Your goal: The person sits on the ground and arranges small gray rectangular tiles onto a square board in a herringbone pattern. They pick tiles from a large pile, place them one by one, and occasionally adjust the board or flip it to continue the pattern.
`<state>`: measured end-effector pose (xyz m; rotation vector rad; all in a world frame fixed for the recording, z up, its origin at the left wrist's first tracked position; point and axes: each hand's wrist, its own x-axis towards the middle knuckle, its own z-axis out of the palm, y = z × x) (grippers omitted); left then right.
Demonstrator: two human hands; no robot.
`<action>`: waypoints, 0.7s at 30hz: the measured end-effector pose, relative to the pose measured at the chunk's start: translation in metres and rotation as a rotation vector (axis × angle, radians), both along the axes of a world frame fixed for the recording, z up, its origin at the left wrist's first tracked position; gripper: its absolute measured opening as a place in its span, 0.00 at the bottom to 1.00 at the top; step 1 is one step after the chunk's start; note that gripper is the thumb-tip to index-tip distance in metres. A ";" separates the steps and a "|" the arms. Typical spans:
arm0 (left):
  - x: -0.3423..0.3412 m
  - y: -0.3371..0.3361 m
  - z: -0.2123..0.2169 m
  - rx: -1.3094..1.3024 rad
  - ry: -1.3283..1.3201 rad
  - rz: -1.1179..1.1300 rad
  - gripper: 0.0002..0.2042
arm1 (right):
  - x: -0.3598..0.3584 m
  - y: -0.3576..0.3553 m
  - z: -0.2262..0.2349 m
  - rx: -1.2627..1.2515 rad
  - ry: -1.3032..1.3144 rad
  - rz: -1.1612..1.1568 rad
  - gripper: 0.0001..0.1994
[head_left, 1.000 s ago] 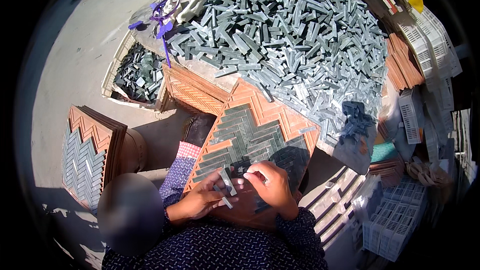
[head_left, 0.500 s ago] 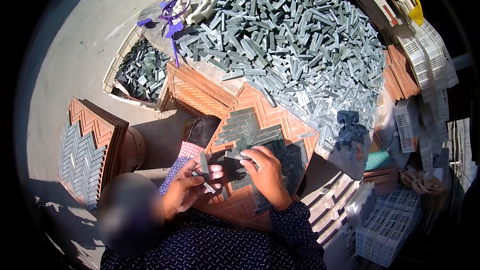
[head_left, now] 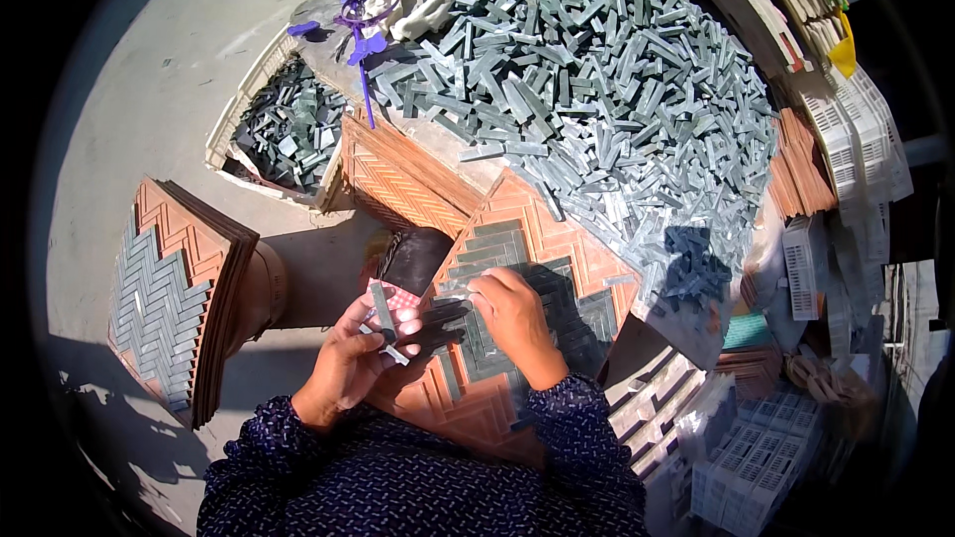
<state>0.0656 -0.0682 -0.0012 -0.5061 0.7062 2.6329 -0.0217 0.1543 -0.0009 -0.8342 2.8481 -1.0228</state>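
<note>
Grey-green stone strips are gripped between the fingers and thumb of my left hand, beside the near left edge of an orange herringbone-patterned board. My right hand is over the middle of that board, its fingertips pinched low against the surface. A pale strip end shows at those fingertips, though most of it is hidden. Dark green laid strips fill zigzag grooves across the board's middle, partly under my right hand's shadow. Bare orange grooves show at the far and near corners.
Beyond the board spreads a large heap of loose stone strips. A cream crate of stone pieces stands far left, near stacked orange boards. Another stack, topped by a tiled board, sits left. White plastic crates are at right.
My right hand has moved slightly left and away from me, carrying its strip down to the board. My left hand has shifted a little left, still holding its strips. The view has shifted slightly.
</note>
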 end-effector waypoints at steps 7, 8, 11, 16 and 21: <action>0.004 0.010 0.016 0.011 -0.061 -0.183 0.30 | 0.007 -0.008 0.021 -0.099 -0.109 -0.029 0.11; 0.006 0.013 0.016 0.032 -0.057 -0.202 0.30 | 0.011 -0.012 0.023 -0.167 -0.194 -0.017 0.11; 0.010 0.019 0.010 0.048 0.026 -0.285 0.30 | 0.021 -0.020 0.036 -0.355 -0.458 -0.003 0.13; 0.012 0.023 0.010 0.026 0.071 -0.441 0.30 | 0.026 -0.008 0.027 -0.483 -0.762 -0.038 0.06; 0.007 0.019 0.014 0.021 -0.007 -0.457 0.29 | 0.033 0.002 0.027 -0.529 -0.620 -0.089 0.06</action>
